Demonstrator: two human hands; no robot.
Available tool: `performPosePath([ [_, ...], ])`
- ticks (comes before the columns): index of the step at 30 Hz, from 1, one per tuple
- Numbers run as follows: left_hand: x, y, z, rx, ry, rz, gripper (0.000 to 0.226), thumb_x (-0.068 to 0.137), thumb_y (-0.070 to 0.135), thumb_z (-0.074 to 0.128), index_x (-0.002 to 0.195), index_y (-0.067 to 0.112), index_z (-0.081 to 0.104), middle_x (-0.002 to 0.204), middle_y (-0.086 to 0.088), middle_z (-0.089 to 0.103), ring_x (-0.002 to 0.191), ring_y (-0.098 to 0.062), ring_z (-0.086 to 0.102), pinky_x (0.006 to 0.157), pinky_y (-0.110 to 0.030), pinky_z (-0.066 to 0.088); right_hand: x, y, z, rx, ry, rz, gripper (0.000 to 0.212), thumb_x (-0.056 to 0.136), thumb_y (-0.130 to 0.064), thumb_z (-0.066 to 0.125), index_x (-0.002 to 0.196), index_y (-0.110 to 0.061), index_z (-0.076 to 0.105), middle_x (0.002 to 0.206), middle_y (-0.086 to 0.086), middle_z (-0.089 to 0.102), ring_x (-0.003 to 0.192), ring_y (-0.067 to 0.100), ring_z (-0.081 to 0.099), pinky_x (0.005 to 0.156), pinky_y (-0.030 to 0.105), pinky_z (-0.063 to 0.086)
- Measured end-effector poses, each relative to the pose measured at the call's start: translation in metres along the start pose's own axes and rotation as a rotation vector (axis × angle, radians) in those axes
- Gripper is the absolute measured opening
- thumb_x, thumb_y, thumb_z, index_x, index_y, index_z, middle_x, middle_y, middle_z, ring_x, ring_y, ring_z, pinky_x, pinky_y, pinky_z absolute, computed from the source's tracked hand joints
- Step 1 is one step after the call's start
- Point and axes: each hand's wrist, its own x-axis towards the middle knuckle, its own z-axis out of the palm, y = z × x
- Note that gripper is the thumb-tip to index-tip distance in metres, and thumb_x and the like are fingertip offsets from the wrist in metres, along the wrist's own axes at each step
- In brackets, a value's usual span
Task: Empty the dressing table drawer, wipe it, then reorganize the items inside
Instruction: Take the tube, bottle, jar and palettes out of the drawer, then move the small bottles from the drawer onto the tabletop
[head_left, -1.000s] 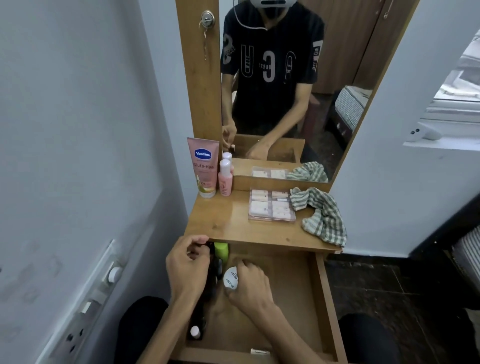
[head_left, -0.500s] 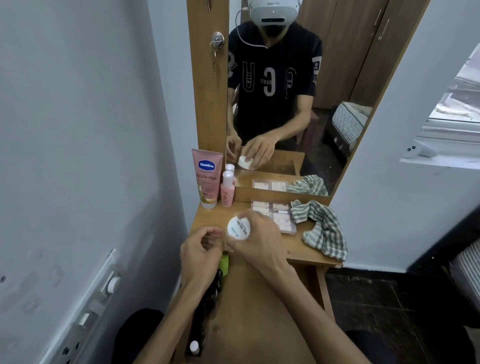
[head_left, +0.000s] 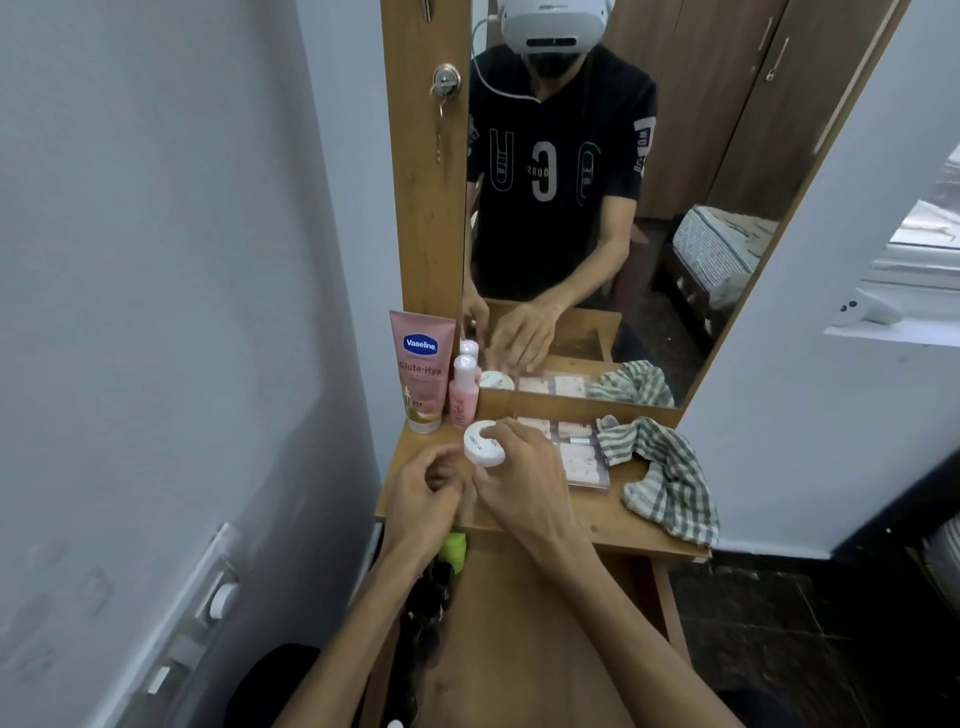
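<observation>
My right hand (head_left: 519, 483) grips a round white jar (head_left: 482, 444) and holds it on the dressing table top (head_left: 613, 519), just in front of the small pink bottle (head_left: 462, 397). My left hand (head_left: 421, 493) hovers beside it with fingers loosely curled, holding nothing. Below my arms the wooden drawer (head_left: 524, 623) stands pulled out. Along its left side lie dark items (head_left: 426, 608) and a lime green object (head_left: 453, 551). A pink Vaseline tube (head_left: 422, 371) stands upright at the back left.
A clear makeup palette (head_left: 576, 457) lies in the middle of the table top, and a green checked cloth (head_left: 667, 483) is crumpled at the right. A mirror (head_left: 597, 208) backs the table. The grey wall with a socket (head_left: 213, 603) is close on the left.
My right hand lifted the white jar out of the drawer and carried it forward to the table top. My left hand rose from the drawer's left side to the table edge.
</observation>
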Motion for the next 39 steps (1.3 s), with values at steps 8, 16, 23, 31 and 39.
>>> performPosePath([
  [8, -0.042, -0.034, -0.044, 0.176, 0.047, 0.199, 0.035, 0.08, -0.001, 0.073, 0.077, 0.034, 0.071, 0.081, 0.015, 0.069, 0.074, -0.012, 0.063, 0.062, -0.01, 0.046, -0.084, -0.005, -0.022, 0.201, -0.249, 0.107, 0.01, 0.084, -0.029, 0.071, 0.091, -0.028, 0.078, 0.081, -0.016, 0.073, 0.072, 0.006, 0.067, 0.069, 0.031, 0.059],
  [16, -0.096, -0.053, -0.074, 0.451, -0.226, 0.257, 0.031, 0.072, 0.01, 0.079, 0.08, 0.036, 0.065, 0.078, 0.013, 0.059, 0.071, -0.009, 0.058, 0.063, -0.021, 0.042, -0.13, -0.011, -0.001, 0.103, -0.448, 0.133, 0.024, 0.076, -0.037, 0.068, 0.098, -0.034, 0.077, 0.083, -0.022, 0.072, 0.077, 0.004, 0.07, 0.074, 0.027, 0.059],
  [23, -0.096, -0.058, -0.066, 0.715, -0.233, 0.304, 0.035, 0.075, 0.016, 0.079, 0.108, 0.024, 0.073, 0.089, 0.018, 0.053, 0.085, -0.004, 0.053, 0.08, -0.025, 0.043, -0.139, -0.026, 0.02, 0.039, -0.449, 0.061, 0.037, 0.079, -0.047, 0.071, 0.113, -0.031, 0.072, 0.1, -0.012, 0.076, 0.09, 0.016, 0.072, 0.074, 0.033, 0.057],
  [31, -0.094, -0.069, -0.062, 0.832, -0.284, 0.277, 0.03, 0.079, 0.014, 0.076, 0.108, 0.021, 0.075, 0.102, 0.01, 0.063, 0.099, -0.012, 0.061, 0.086, -0.022, 0.037, -0.142, -0.028, 0.034, 0.034, -0.442, 0.052, 0.029, 0.083, -0.037, 0.068, 0.11, -0.029, 0.073, 0.099, -0.006, 0.077, 0.091, 0.024, 0.072, 0.074, 0.037, 0.058],
  [39, -0.093, -0.06, -0.063, 0.774, -0.294, 0.302, 0.024, 0.077, 0.015, 0.078, 0.097, 0.027, 0.073, 0.091, 0.021, 0.056, 0.084, 0.001, 0.049, 0.079, -0.022, 0.033, -0.144, -0.02, 0.024, 0.114, -0.414, 0.029, 0.024, 0.082, -0.039, 0.07, 0.102, -0.026, 0.075, 0.096, -0.006, 0.079, 0.085, 0.018, 0.074, 0.077, 0.038, 0.061],
])
